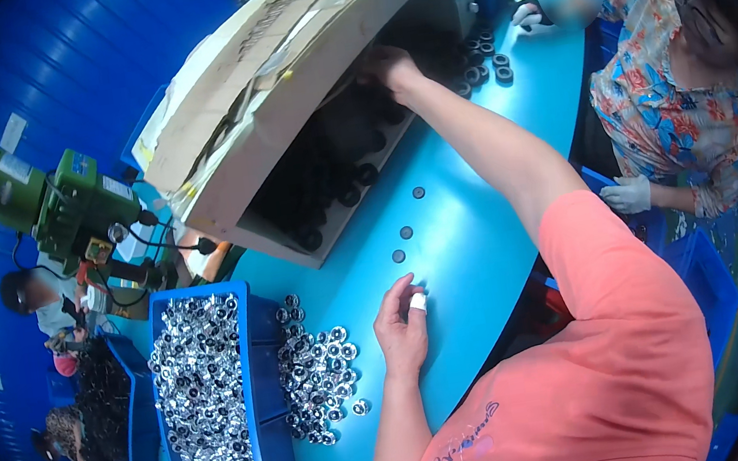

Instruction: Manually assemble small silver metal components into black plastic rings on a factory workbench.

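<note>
My left hand (401, 329) rests above the blue tabletop, fingers loosely apart and nothing seen between them. White wrapping covers the tip of one digit. Just beyond it, a small dark disc (399, 256) lies in a spaced line with two more like it. My right arm stretches forward, and my right hand (389, 70) reaches into the open front of a long, low box (227, 214). Its fingertips are lost in the shadow there. Dark ring-shaped parts (348, 192) lie piled inside the box, around and below that hand.
A blue bin (268, 384) full of shiny metal-and-black round parts stands at left, with loose ones (323, 376) beside it. A green motor machine (71, 200) is behind. Black rings (502, 68) lie by the box's right end. A gloved co-worker (663, 89) sits at right.
</note>
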Demonstrator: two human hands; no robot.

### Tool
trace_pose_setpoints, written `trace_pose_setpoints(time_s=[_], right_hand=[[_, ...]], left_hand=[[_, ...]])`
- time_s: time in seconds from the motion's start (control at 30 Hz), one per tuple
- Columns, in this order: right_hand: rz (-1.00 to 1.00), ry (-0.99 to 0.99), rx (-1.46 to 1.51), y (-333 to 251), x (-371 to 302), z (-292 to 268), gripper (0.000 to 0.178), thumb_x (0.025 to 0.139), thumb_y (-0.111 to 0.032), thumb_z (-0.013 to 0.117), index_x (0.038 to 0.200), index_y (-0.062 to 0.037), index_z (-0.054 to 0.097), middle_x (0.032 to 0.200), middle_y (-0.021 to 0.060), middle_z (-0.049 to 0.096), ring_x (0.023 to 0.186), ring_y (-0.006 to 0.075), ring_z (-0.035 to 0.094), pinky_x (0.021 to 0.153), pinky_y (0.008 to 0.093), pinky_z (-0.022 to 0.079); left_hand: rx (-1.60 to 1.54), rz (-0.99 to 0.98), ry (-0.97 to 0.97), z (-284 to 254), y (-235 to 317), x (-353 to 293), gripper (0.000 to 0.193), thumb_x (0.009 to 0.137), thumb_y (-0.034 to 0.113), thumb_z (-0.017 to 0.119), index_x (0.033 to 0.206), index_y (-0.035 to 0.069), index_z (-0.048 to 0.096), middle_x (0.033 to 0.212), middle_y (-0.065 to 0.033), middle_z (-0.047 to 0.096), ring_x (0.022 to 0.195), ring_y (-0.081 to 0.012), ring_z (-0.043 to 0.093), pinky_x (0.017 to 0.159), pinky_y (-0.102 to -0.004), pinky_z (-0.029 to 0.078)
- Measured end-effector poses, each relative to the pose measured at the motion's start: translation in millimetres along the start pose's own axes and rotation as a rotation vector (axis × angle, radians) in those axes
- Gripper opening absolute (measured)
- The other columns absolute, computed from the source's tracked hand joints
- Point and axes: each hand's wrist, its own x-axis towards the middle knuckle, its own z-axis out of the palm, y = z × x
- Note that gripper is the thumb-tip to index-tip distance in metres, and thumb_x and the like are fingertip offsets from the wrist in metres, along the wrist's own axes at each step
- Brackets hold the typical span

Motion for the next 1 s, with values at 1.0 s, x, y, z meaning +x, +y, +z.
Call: trace_pose_setpoints(time_s=[1.0], right_hand=[[-0.209,-1.047,-0.42,6.6,-339.8,83.5,0.049,0.076,-0.013,0.082,0.123,-0.0133,0.071,0.107,0.0036,0.061,0.073,0.0091,0.059,0.064,0.0219,0.051]], left_hand=[[-0.93,-0.01,0.047,-94.0,13.8,-46.3,0.047,0.111,0.038,0.034,0.139,0.004,0.052,0.112,-0.0085,0.065,0.089,-0.0163,0.065,0.062,-0.0295,0.052]])
